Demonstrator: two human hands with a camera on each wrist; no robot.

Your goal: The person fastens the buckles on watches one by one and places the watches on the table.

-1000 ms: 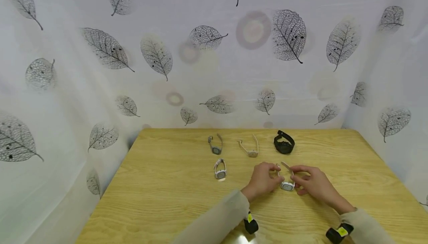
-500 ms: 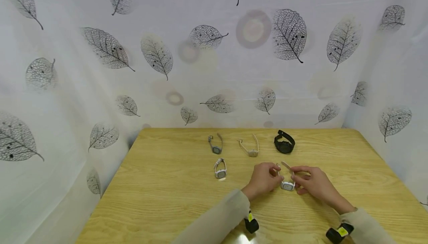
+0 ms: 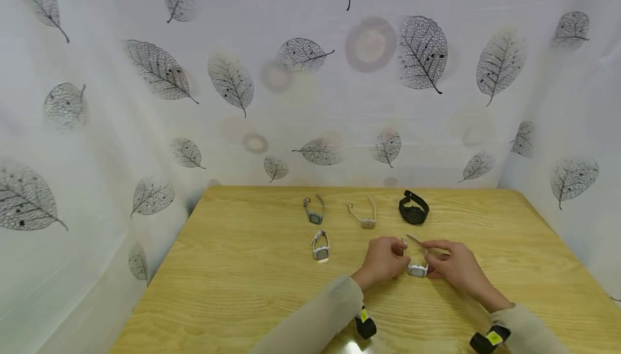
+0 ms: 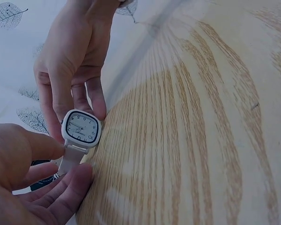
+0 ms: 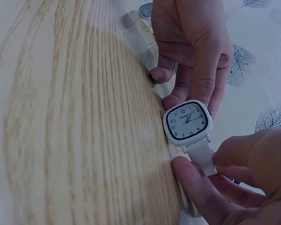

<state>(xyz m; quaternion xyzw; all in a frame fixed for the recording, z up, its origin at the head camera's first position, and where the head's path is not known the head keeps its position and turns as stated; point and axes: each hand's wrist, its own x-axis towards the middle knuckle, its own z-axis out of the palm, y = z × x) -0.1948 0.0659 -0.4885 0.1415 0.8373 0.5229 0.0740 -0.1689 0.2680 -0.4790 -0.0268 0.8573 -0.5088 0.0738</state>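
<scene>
A white wristwatch [image 3: 417, 271] with a rounded square dial stands on the table between my hands, its strap undone and its two halves raised. My left hand [image 3: 383, 259] pinches one strap half, its thumb and fingers close beside the case. On the opposite side my right hand [image 3: 456, 268] pinches the other half. Both wrist views show the dial [image 4: 81, 128] face-on, with the strap [image 5: 201, 157] held between thumb and fingers. The buckle end is partly hidden by my left fingers.
Behind my hands lies a black watch [image 3: 414, 215]. A beige watch [image 3: 367, 223] and a grey watch [image 3: 315, 218] lie unfastened to its left. Nearer, a pale watch [image 3: 321, 253] has its strap looped closed. A leaf-print curtain [image 3: 315, 101] surrounds the wooden table [image 3: 233, 289].
The free strap end near my right hand has tipped slightly left, and that hand's lower fingers have drawn in. Both hands keep their hold; the head view has shifted a little.
</scene>
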